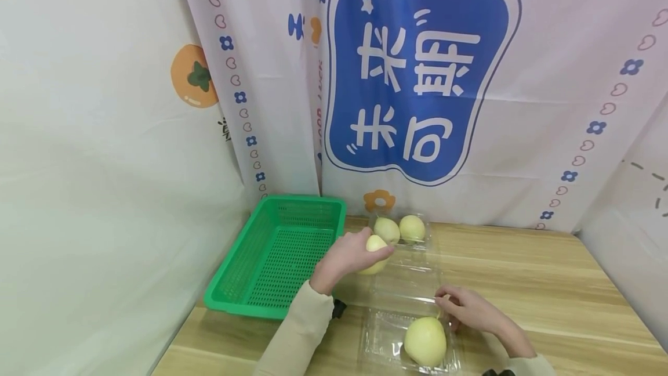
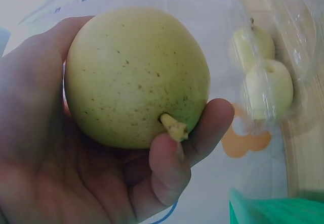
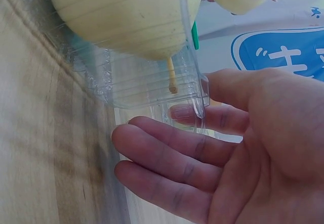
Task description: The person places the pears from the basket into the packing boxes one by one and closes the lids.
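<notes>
A pale yellow-green pear (image 1: 377,243) is in my left hand (image 1: 352,251), above the table between the basket and the plastic boxes. The left wrist view shows its brown-specked skin and stubby stem, with fingers curled around it. My right hand (image 1: 472,309) is at the near clear plastic box (image 1: 383,335), thumb and index finger pinching its rim (image 3: 204,90) while the other fingers lie below it. Inside that box, on its right side, rests one pear (image 1: 425,341) with its stem pointing away. The box's lid (image 1: 407,280) lies folded back, away from me.
A green perforated basket (image 1: 250,310) stands at the left of the wooden table (image 1: 522,271). At the back, two pears (image 1: 386,230) sit side by side in another clear plastic box (image 1: 427,242). A printed cloth (image 1: 543,97) hangs behind the table.
</notes>
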`<state>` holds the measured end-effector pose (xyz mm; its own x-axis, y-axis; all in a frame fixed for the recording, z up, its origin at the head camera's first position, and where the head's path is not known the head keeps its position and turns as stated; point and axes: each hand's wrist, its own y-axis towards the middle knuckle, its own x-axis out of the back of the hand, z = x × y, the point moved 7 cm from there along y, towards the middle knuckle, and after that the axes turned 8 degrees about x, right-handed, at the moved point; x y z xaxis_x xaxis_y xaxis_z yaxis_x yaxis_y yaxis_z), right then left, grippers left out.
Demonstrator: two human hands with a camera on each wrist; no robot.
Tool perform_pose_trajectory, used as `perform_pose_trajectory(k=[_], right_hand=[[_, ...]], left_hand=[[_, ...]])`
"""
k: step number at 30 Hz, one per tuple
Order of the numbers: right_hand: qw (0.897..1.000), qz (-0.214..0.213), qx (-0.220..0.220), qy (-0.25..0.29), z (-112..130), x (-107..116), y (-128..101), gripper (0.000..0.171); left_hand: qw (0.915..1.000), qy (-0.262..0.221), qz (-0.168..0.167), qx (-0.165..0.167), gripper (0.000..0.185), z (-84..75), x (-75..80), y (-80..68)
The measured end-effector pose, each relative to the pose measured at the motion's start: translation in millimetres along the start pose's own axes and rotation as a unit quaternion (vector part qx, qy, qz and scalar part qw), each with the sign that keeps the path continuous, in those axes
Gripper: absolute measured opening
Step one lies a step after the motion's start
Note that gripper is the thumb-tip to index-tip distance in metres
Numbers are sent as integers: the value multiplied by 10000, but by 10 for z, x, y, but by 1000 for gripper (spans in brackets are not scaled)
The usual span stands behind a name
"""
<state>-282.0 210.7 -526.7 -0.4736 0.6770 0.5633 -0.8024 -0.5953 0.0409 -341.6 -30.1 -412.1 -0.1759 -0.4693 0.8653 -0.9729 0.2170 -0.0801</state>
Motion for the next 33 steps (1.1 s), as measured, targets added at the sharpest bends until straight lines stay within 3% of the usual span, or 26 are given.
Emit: perform_pose_trajectory(k=[5,17,26,33], right_hand=[[10000,18,4,-17,7,-1,-1,37],[10000,-1,14,9,-16,6,0,38],[10000,-10,3,29,-32,-1,0,37],[10000,-41,1,-38,-34,8,10,37]], left_hand=[[9999,25,-45,-106,62,-47,-43,-36],[10000,92,-29,-16,66,-48,-155,-49],[9997,-44,233,49,72,-62,-298,-99],[9988,-131,456,77,66,-79,-422,-144]])
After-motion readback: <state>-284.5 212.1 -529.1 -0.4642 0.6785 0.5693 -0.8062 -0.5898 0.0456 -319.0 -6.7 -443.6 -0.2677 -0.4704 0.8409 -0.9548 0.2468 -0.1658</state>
